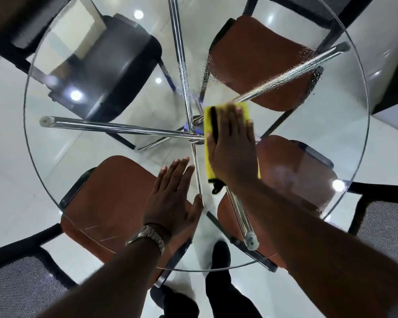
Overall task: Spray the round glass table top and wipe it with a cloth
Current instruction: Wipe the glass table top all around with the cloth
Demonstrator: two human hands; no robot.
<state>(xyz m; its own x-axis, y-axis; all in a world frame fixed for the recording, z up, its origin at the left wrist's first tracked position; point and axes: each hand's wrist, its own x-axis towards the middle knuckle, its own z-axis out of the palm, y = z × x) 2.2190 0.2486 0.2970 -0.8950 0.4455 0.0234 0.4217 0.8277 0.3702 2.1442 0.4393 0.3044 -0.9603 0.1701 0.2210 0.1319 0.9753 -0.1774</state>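
- Pressing the yellow cloth (208,134) flat near the middle of the round glass table top (27,134), my right hand (233,145) lay spread over it, palm down and fingers straight, not curled round anything.
- My left hand (172,200) rested flat on the glass nearer to me, fingers straight and holding nothing. It was just left of the cloth and apart from it, with a metal watch (150,237) at the wrist.
- The cloth sat between my palm and the glass. Its yellow edge showed on the left and past my fingertips, and a dark bit of trim poked out by my wrist.
- Spray droplets (262,72) beaded the far right part of the glass beyond the cloth, so I judged that stretch was not yet wiped.
- The cloth looked soft and limp. I judged it would bunch if pushed by a corner, so a flat palm over its middle was the right hold, and it should glide easily over the wet patch.
- The glass was stiff, slick where wet, and breakable. It rested on chrome legs (115,127), so I judged it wiser to lean lightly, most of all near the rim.
- I saw no spray bottle.
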